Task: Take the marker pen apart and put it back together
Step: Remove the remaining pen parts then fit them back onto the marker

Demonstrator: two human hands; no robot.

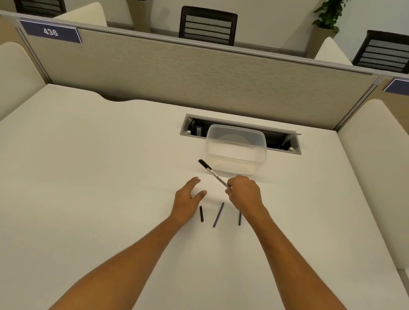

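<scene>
My right hand (244, 192) grips the near end of a white marker barrel (215, 176) with a black tip end, which points up and to the left above the table. My left hand (188, 195) hovers open just left of it, fingers spread and empty. Three black marker parts lie on the white table below my hands: a short piece (201, 213) by my left wrist, a longer thin rod (218, 214) in the middle, and another short piece (239, 218) partly hidden by my right wrist.
A clear plastic container (235, 152) stands just behind the marker, in front of a cable slot (295, 140) in the desk. A beige partition (192, 73) closes the back. Cream side panels flank the white table (99, 171).
</scene>
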